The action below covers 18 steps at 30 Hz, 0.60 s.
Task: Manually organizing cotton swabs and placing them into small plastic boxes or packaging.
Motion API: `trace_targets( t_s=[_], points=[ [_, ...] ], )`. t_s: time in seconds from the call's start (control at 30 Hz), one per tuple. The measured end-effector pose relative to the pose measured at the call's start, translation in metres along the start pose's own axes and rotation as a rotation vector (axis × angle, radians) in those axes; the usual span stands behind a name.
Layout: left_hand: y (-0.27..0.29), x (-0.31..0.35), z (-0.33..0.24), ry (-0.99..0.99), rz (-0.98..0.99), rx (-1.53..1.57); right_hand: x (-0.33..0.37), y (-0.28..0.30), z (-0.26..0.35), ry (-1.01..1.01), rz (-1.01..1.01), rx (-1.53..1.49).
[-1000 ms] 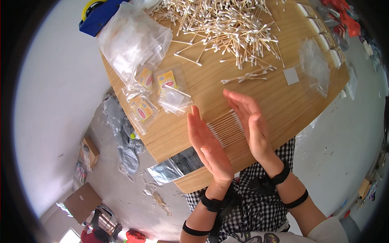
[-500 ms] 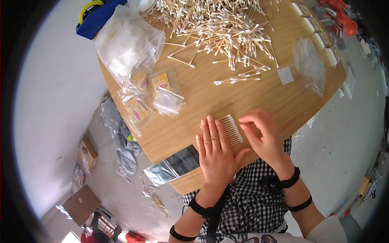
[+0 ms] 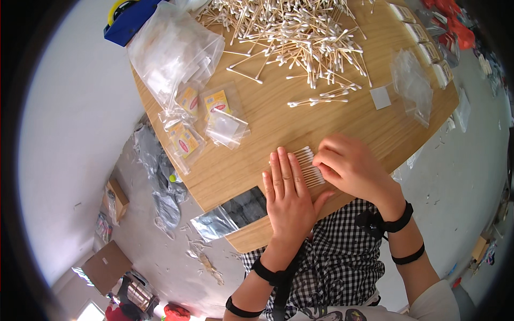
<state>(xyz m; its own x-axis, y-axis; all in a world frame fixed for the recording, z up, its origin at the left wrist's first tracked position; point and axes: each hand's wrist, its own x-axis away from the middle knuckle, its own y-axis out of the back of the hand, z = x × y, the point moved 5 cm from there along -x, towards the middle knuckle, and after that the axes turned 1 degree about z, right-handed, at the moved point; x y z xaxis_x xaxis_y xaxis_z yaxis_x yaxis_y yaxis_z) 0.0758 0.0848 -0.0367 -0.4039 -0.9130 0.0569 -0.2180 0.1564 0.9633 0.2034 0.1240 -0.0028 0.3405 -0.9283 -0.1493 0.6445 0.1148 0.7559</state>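
A neat row of cotton swabs point(image 3: 311, 175) lies side by side on the wooden table point(image 3: 257, 125), close to its near edge. My left hand point(image 3: 289, 203) rests flat over the left part of this row, fingers stretched and together, thumb out to the side. At the row's right end is my right hand point(image 3: 356, 167), its fingers curled in and pinched by the white swab tips. Whether a swab is between those fingertips is hidden. Beyond the hands lie a few loose swabs point(image 3: 321, 99) and a large heap of swabs point(image 3: 316, 40).
Left: a big clear bag point(image 3: 174, 51), small bags with yellow cards point(image 3: 218, 101), a blue tape dispenser point(image 3: 128, 25). Right: a white card point(image 3: 380, 98), clear bags point(image 3: 412, 88), several packs of swabs point(image 3: 428, 52). A black-and-clear plastic bag point(image 3: 243, 209) overhangs the near edge.
My right hand has moved in to the right ends of the swab row, and its fingers have curled together. My left hand stays flat on the row. The view has shifted slightly.
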Motion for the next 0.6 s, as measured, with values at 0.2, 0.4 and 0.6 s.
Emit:
trace_targets(
  t_s=[0.2, 0.4, 0.6],
  points=[
    [-0.002, 0.002, 0.001, -0.007, -0.017, 0.012, -0.006, 0.0, 0.004, 0.035, 0.058, 0.154],
    [0.001, 0.002, 0.002, 0.001, -0.044, 0.078, 0.042, 0.048, -0.017, -0.248, -0.029, 0.204],
    [0.013, 0.016, 0.001, 0.002, 0.011, 0.169, 0.151, 0.129, -0.053, -0.702, -0.146, 0.353]
  ],
)
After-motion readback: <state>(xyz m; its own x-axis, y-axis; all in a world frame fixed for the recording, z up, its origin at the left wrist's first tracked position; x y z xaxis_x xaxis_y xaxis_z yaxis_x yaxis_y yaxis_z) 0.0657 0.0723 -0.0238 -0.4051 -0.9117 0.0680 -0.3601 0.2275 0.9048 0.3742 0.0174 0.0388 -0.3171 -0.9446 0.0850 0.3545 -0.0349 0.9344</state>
